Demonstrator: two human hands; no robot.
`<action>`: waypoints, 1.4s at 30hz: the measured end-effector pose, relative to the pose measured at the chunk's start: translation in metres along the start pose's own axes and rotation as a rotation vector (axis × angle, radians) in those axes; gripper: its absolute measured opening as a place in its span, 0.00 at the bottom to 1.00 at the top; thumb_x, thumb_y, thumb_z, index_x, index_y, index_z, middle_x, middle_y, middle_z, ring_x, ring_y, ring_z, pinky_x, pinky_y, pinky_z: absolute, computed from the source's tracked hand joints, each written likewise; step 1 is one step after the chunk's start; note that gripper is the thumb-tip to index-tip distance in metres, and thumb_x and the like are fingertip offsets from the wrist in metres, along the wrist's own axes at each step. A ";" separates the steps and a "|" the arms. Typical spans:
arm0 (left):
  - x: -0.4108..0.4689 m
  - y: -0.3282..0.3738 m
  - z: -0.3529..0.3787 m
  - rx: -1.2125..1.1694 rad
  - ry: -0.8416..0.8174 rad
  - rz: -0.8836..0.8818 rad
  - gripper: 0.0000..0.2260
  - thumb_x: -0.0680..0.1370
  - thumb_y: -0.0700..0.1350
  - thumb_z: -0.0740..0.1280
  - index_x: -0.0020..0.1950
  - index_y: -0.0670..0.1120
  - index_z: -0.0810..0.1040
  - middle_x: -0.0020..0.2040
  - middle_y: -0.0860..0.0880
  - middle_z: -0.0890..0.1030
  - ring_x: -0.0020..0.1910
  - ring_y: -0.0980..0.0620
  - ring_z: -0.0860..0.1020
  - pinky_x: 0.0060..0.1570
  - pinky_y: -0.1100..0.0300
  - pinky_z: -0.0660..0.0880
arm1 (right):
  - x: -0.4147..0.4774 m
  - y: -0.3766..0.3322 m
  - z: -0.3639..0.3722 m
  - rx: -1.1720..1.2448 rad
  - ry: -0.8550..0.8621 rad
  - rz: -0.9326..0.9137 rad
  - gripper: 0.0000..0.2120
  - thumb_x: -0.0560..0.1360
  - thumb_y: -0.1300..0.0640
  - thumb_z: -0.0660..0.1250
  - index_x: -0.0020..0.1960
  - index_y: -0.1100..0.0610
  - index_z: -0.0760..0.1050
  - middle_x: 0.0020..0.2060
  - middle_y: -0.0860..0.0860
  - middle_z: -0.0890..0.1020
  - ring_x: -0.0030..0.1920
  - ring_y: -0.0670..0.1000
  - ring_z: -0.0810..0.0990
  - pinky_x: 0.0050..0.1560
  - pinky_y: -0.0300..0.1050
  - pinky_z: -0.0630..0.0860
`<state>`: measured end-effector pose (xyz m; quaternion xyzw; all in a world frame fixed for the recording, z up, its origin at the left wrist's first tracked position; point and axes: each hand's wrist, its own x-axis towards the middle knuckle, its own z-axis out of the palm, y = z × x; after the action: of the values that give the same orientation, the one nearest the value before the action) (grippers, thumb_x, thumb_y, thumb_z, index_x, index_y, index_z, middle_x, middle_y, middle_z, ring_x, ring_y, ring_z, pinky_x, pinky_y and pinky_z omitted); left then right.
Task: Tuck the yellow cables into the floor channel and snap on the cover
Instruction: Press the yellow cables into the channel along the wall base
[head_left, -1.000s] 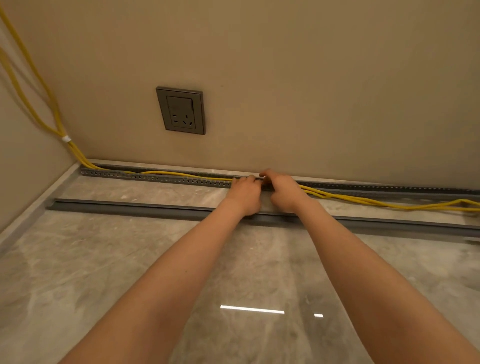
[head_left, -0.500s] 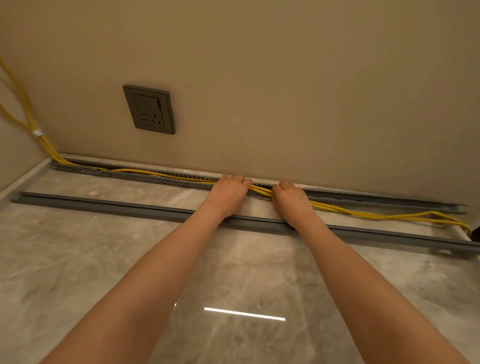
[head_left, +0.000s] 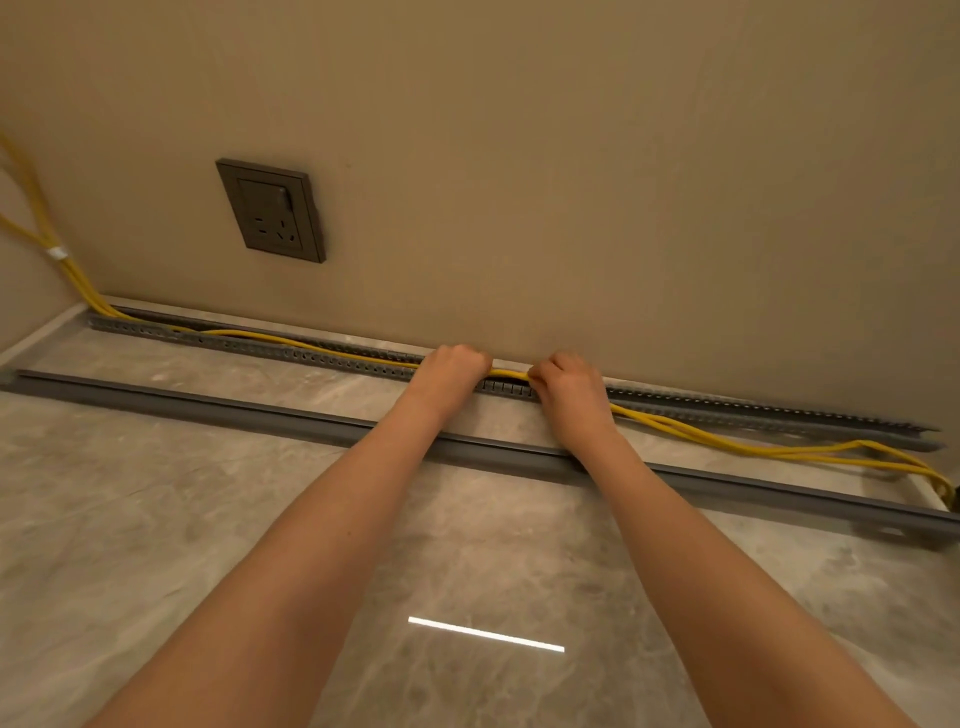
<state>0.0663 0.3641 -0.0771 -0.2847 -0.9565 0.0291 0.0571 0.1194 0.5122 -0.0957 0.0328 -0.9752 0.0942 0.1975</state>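
Yellow cables (head_left: 737, 441) come down the left wall corner and run along the grey perforated floor channel (head_left: 249, 347) at the foot of the wall. Left of my hands they lie in the channel; to the right they spill out over the floor and loop toward the right corner. My left hand (head_left: 452, 371) and my right hand (head_left: 569, 387) sit side by side over the channel's middle, both closed on the cables, with a short yellow stretch showing between them. The long grey cover (head_left: 208, 405) lies loose on the floor, parallel to the channel and nearer to me.
A dark grey wall socket (head_left: 272, 213) is set in the beige wall above the channel's left part. A white tie (head_left: 56, 253) binds the cables in the left corner. The marble-look floor (head_left: 156, 519) reflects a strip of light.
My hands have moved apart along the cables, from touching to a small gap between them. The view has shifted right, bringing the channel's right end into sight.
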 end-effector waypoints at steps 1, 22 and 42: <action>0.001 0.000 0.000 -0.007 0.003 -0.019 0.10 0.81 0.38 0.57 0.57 0.40 0.77 0.55 0.39 0.80 0.54 0.37 0.78 0.49 0.48 0.75 | 0.001 0.001 0.001 -0.028 0.002 -0.007 0.03 0.66 0.67 0.73 0.39 0.63 0.82 0.35 0.60 0.82 0.38 0.62 0.81 0.37 0.49 0.76; -0.003 0.071 -0.006 0.040 -0.103 0.005 0.14 0.79 0.36 0.57 0.63 0.37 0.73 0.62 0.39 0.75 0.62 0.41 0.75 0.57 0.50 0.75 | 0.004 0.025 -0.024 0.565 -0.201 0.403 0.22 0.70 0.75 0.58 0.60 0.62 0.78 0.58 0.61 0.81 0.61 0.57 0.78 0.63 0.45 0.72; -0.007 0.084 -0.022 0.017 -0.310 -0.130 0.16 0.80 0.38 0.55 0.67 0.38 0.70 0.67 0.39 0.67 0.63 0.39 0.72 0.59 0.48 0.73 | -0.034 0.074 -0.046 -0.428 -0.383 -0.164 0.18 0.79 0.64 0.56 0.68 0.63 0.62 0.59 0.62 0.77 0.58 0.62 0.77 0.51 0.54 0.75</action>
<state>0.1208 0.4310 -0.0630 -0.2140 -0.9699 0.0771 -0.0870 0.1604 0.5948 -0.0805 0.0865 -0.9865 -0.1375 0.0193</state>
